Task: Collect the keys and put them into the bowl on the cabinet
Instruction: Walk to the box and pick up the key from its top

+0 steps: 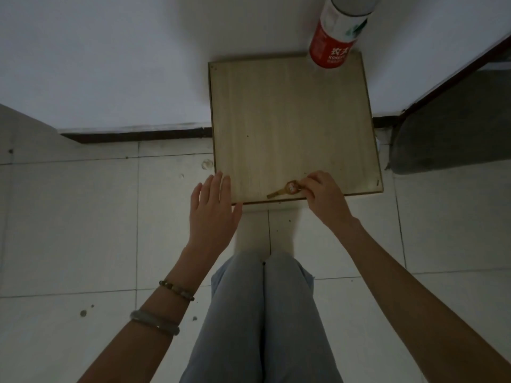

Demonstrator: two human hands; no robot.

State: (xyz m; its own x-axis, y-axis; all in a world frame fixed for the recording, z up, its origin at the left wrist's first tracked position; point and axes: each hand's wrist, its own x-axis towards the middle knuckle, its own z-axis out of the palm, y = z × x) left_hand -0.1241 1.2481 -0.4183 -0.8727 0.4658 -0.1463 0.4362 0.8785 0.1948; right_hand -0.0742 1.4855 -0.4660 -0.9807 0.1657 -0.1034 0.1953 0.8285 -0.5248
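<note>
A brass key (279,191) with a round head lies near the front edge of a square light-wood cabinet top (293,120). My right hand (323,197) pinches the key's head with thumb and fingers, the blade pointing left. My left hand (213,208) hovers flat, fingers apart, at the cabinet's front left corner, holding nothing. No bowl is in view.
A plastic bottle (336,37) with a red and white label stands on the cabinet's back right corner. White walls meet behind the cabinet. A grey cushioned seat (453,128) is to the right. White floor tiles (96,217) and my legs in light trousers lie below.
</note>
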